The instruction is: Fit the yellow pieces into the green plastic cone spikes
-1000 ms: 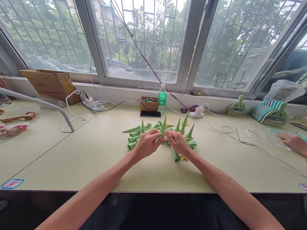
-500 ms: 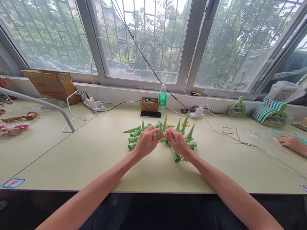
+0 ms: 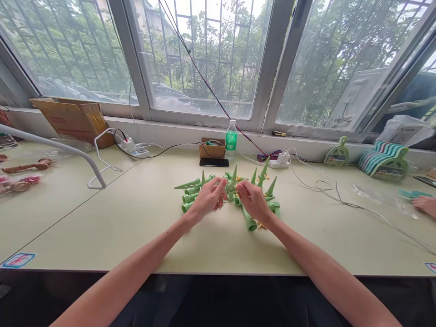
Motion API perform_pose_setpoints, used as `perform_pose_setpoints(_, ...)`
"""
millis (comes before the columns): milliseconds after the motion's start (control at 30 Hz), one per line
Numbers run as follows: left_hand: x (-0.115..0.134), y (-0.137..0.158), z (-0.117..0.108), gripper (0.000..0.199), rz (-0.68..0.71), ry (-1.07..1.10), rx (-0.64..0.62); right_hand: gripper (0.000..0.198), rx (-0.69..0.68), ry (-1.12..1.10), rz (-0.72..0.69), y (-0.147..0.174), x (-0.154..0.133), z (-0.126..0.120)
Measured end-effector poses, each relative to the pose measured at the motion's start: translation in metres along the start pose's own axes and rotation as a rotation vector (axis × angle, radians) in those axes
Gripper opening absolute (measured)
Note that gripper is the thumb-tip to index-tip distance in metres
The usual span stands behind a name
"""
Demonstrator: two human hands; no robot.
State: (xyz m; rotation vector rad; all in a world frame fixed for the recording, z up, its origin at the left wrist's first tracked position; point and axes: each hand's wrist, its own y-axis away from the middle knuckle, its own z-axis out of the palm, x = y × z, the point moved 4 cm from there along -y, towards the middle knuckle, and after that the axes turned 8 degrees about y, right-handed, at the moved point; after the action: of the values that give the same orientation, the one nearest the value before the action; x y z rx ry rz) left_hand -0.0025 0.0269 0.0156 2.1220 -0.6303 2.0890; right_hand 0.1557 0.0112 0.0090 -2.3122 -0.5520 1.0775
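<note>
Between my hands is a green plastic watering spike, its end now turned towards me. My left hand pinches its left side with thumb and fingers. From the other side my right hand is closed, fingertips at a small yellow piece on the spike, mostly hidden by the fingers. Around both hands lie several more green spikes, some standing point up like the cone, others on their sides like the open tube. Yellow bits show among them.
Behind the spikes are a black phone, a small cardboard box and a bottle. White cables cross the right side. Another person's hand is at the right edge, near stacked dustpans. A grey curved bar stands left.
The spike between my hands has turned from pointing up to facing me. My left fingers have shifted round it. The other person's hand has moved right with a teal item.
</note>
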Motion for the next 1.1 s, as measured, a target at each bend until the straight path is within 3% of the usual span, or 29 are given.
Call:
perform_pose_setpoints(167,-0.0007,0.002,0.008,0.049,-0.187,0.19,-0.176,0.036,-0.064,-0.012,-0.075,0.0003,-0.0056,0.0019)
perform_pose_setpoints(533,-0.0035,0.0038,0.0059,0.042,-0.188,0.229,-0.224,0.035,-0.074,0.016,-0.074,0.0006,-0.0012,0.0041)
perform_pose_setpoints(767,0.0006,0.004,0.0047,0.042,-0.12,0.143,-0.192,0.034,-0.08,0.037,-0.084,0.0004,-0.0003,0.004)
perform_pose_setpoints(1100,-0.0003,0.0057,0.0036,0.041,0.189,-0.217,-0.078,0.037,-0.107,0.059,-0.064,-0.0008,0.0007,0.0039)
